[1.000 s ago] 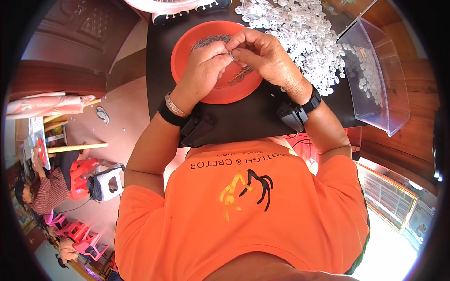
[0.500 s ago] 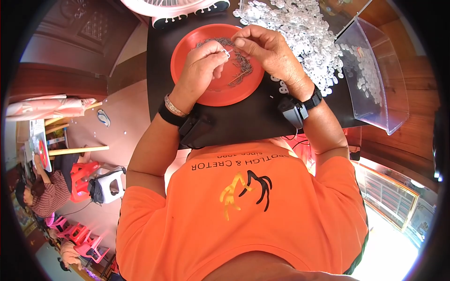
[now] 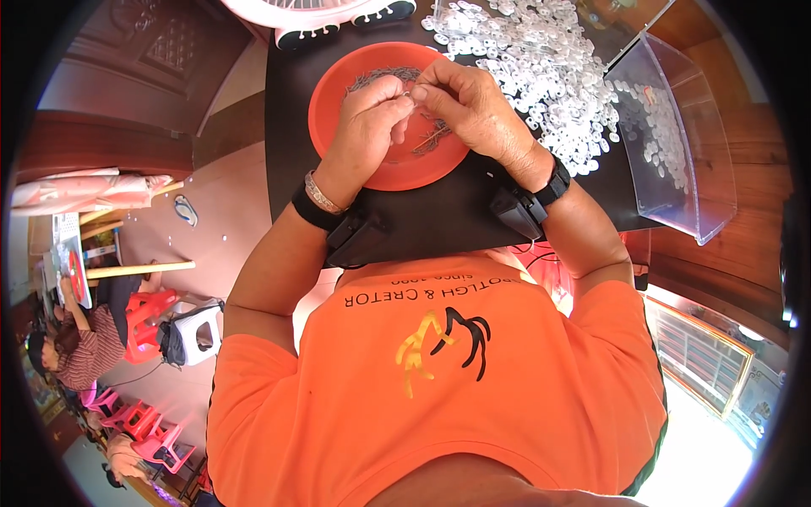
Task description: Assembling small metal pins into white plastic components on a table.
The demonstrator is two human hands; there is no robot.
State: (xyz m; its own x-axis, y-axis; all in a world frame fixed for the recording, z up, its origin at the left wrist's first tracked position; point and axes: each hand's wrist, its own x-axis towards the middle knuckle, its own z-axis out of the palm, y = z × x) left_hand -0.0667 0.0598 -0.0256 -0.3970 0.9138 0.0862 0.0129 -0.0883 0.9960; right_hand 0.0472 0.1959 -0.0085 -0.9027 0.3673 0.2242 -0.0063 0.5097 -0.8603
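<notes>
Over the red plastic basin (image 3: 389, 176) my two hands meet, fingertips touching or almost so. My left hand (image 3: 368, 127) is closed in a pinch on a small white plastic piece, of which only a sliver shows between the fingers. Thumb and forefinger of my right hand (image 3: 473, 106) are pressed together at that piece; whatever they hold is too small to make out. Thin grey metal pieces (image 3: 432, 138), like small nails or screws, lie in the basin, partly hidden under my hands.
A heap of small white, two-holed plastic pieces (image 3: 553, 93) covers the black table (image 3: 422, 224) on the right. Beside it a clear plastic bin (image 3: 684, 198) lies tilted, more pieces inside. A white fan base (image 3: 338, 19) stands behind. Far left, a person (image 3: 89, 346) sits near stools.
My right hand has moved left and slightly down, bringing its fingertips to my left hand. The white piece, plainly visible before, is now mostly covered by fingers.
</notes>
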